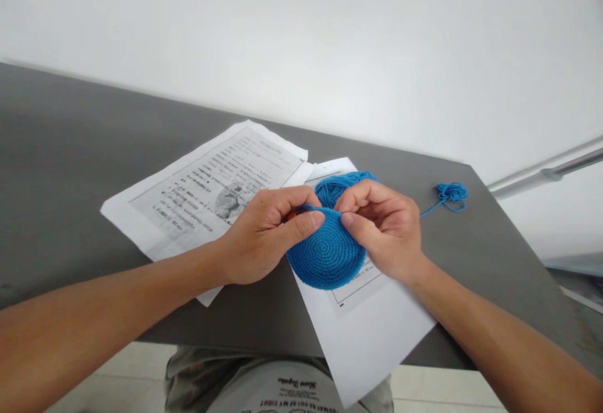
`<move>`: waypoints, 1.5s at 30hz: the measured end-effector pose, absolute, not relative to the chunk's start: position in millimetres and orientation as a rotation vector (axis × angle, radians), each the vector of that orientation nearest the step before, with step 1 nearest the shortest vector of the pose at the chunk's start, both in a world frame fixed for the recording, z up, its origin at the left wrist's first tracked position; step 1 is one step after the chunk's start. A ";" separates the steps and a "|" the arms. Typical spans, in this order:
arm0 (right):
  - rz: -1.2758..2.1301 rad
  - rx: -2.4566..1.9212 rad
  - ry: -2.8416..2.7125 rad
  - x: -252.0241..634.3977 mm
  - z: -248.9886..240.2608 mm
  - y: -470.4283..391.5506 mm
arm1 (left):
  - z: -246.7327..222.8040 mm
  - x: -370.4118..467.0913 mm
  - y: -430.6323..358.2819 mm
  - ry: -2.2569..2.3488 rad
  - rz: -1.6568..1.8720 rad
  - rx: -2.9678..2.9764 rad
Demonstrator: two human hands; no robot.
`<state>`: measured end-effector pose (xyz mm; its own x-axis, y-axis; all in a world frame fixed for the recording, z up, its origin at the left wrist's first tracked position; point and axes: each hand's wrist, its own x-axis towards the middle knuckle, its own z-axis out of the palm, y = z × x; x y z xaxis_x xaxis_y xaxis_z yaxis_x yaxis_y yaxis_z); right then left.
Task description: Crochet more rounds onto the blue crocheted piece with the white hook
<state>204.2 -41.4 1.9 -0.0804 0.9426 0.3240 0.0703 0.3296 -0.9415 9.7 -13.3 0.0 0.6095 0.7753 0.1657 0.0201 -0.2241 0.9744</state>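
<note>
Between my hands hangs a round blue crocheted piece, its spiral of stitches facing me. My left hand pinches its upper left edge between thumb and forefinger; a bit of something orange shows behind these fingers, mostly hidden. My right hand grips the upper right edge with thumb and fingertips. Right behind the piece lies a ball of blue yarn, partly covered by the fingers. Whether a crochet hook is in either hand cannot be seen.
A printed sheet with text and a picture lies at the left on the grey table. Under my hands another printed sheet hangs over the front edge. A small tangle of blue yarn rests at the right. A white wall stands behind.
</note>
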 end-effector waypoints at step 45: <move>0.970 -0.979 -1.475 205.7 -0.2 -42.7 | 1.0 8.4 -14.4 0.652 0.740 1.631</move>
